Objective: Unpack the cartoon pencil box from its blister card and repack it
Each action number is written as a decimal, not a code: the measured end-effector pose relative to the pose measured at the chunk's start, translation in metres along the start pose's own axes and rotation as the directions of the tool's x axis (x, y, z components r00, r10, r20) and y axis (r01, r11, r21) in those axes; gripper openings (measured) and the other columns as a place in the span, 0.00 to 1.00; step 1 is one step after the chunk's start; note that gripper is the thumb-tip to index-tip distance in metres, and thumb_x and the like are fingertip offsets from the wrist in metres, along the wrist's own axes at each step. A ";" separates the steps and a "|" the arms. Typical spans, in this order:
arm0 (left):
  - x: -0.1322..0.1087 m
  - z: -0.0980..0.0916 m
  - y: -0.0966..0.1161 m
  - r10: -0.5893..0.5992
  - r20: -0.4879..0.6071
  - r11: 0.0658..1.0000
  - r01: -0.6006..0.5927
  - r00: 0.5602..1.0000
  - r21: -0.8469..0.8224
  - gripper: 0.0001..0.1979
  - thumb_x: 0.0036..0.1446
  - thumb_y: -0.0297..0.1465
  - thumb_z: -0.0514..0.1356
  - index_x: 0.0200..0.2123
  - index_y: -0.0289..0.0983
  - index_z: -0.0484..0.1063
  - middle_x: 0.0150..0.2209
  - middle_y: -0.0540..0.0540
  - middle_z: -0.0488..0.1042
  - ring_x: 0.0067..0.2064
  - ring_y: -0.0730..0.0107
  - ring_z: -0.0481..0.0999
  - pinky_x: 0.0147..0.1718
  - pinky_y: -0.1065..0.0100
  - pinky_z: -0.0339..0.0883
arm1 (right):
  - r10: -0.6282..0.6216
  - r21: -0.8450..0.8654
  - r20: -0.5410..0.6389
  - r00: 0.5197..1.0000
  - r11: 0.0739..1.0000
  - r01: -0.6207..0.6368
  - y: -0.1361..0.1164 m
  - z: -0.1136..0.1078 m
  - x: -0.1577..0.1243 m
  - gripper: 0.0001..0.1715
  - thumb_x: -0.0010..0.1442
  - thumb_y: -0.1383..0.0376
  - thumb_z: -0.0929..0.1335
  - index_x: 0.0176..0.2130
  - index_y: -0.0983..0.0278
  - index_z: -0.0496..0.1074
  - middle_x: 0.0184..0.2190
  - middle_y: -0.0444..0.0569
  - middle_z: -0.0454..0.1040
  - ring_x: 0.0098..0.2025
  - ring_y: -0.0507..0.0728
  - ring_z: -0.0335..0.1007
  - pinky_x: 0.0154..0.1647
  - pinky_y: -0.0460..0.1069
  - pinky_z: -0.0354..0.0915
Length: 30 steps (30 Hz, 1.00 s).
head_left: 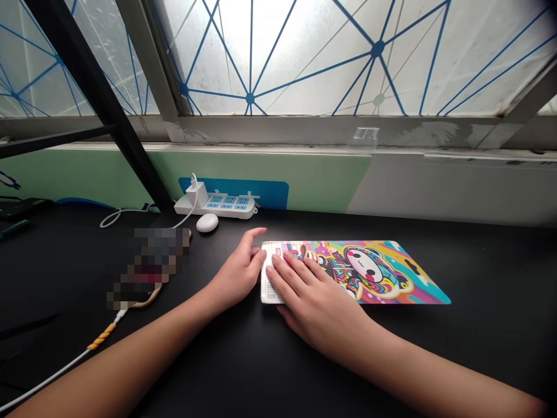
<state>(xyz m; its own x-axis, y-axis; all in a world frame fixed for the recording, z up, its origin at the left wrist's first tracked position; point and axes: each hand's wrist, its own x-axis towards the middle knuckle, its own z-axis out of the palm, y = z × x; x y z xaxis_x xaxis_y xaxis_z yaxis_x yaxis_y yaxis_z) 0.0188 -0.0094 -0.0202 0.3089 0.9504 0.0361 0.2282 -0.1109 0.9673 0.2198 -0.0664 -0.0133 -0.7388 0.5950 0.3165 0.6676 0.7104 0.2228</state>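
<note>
Head view showed a colourful board on a black tabletop, its long sides running left to right; it served as the landmark for everything else. A cartoon figure with a white face was printed on it, and its left end carried a white strip with small print. The right hand lay over the board's left part, palm down, fingers stretched out along the top face, with the thumb low at the near edge. Whether that thumb pressed from beneath could not be told, so it was unclear if the board was clamped or merely covered. The left hand was at the board's left end; its thumb tip was at the edge, while the forefinger reached past the far left corner. A gap separated thumb and forefinger, with nothing pinched between them. Left of the board and beyond it were a white oval case and a white power strip bearing a plugged-in charger. Farther left of the board lay a pixelated device, with a white cable wrapped in an orange coil at its near end. Beyond the board rose a window crossed by blue lines.
</note>
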 end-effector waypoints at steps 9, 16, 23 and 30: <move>0.012 -0.017 -0.003 -0.081 0.030 0.993 0.083 0.996 -0.084 0.25 0.67 0.38 0.58 0.64 0.40 0.59 0.36 0.48 0.77 0.36 0.66 0.76 0.35 0.66 0.68 | 0.057 0.042 0.069 0.996 0.997 -0.060 -0.011 0.012 0.032 0.35 0.70 0.63 0.62 0.69 0.82 0.60 0.69 0.72 0.59 0.71 0.77 0.56 0.66 0.70 0.64; 0.011 -0.014 -0.001 -0.054 0.012 0.992 0.055 0.998 -0.115 0.26 0.65 0.38 0.59 0.64 0.41 0.59 0.30 0.53 0.73 0.28 0.71 0.71 0.28 0.70 0.64 | 0.045 0.125 0.108 0.993 0.990 -0.058 0.002 0.005 0.029 0.36 0.70 0.64 0.64 0.70 0.79 0.59 0.70 0.68 0.58 0.71 0.75 0.56 0.67 0.71 0.62; 0.010 -0.012 0.002 -0.049 0.007 0.992 0.049 0.999 -0.116 0.26 0.65 0.38 0.60 0.63 0.40 0.59 0.24 0.58 0.64 0.23 0.74 0.64 0.23 0.72 0.59 | 0.011 0.241 0.223 0.975 0.968 -0.066 0.026 -0.012 0.017 0.40 0.66 0.64 0.71 0.71 0.68 0.58 0.72 0.61 0.57 0.73 0.71 0.54 0.68 0.73 0.59; 0.011 -0.013 0.000 -0.051 0.020 0.994 0.053 0.998 -0.095 0.25 0.67 0.36 0.58 0.64 0.42 0.56 0.26 0.57 0.67 0.24 0.73 0.65 0.24 0.73 0.58 | 0.046 0.213 0.175 0.983 0.973 -0.084 0.053 -0.011 -0.025 0.37 0.69 0.65 0.67 0.72 0.61 0.57 0.73 0.56 0.57 0.73 0.68 0.54 0.68 0.71 0.60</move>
<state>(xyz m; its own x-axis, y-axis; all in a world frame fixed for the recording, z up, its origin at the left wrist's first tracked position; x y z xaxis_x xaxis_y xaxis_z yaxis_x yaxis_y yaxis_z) 0.0100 0.0052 -0.0166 0.3150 0.9489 -0.0185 0.1556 -0.0324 0.9873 0.2751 -0.0479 0.0008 -0.7119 0.6838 0.1598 0.6920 0.7218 -0.0059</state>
